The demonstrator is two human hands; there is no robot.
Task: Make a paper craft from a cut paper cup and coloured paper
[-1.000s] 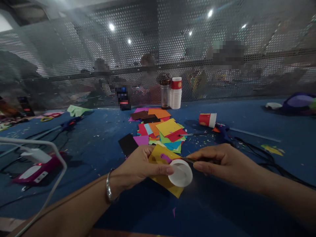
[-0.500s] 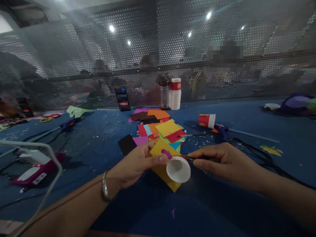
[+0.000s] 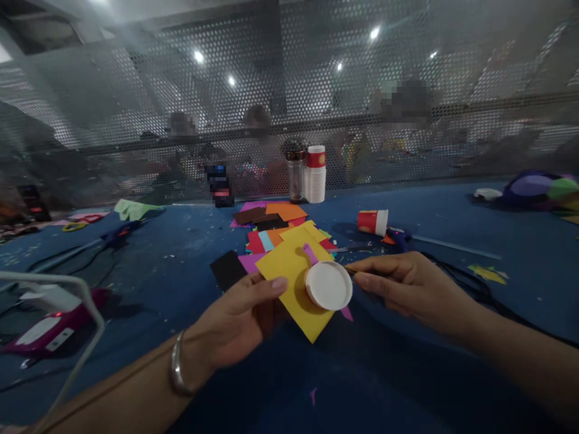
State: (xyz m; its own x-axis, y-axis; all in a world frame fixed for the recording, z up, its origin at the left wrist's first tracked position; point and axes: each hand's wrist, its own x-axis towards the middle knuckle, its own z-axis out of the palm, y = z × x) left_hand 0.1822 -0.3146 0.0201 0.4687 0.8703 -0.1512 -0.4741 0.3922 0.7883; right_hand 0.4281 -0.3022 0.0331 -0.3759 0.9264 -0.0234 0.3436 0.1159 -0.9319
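My left hand [image 3: 246, 316] grips the left edge of a yellow sheet [image 3: 283, 265], thumb on top and fingers underneath. On the sheet rests a white paper cup [image 3: 329, 286], its open mouth facing me. A purple strip with a rounded end [image 3: 309, 252] shows above the cup's rim, and a purple tip pokes out below the cup. My right hand [image 3: 402, 283] is closed in a pinch at the cup's right side. Between its fingertips is a thin, dark tool [image 3: 351, 269], mostly hidden, its end by the rim.
Coloured sheets [image 3: 262, 226] lie beyond my hands. Behind them stand a jar [image 3: 296, 178] and stacked cups [image 3: 315, 181]. A red-and-white cup [image 3: 373, 222] lies beside a blue glue gun [image 3: 398, 237]. A magenta power strip [image 3: 58, 328] and cables are at left; a perforated screen stands behind.
The yellow sheet and cup have risen slightly and tilted, showing more of the sheet. My left thumb has moved left, away from the purple strip. My right hand stays beside the rim.
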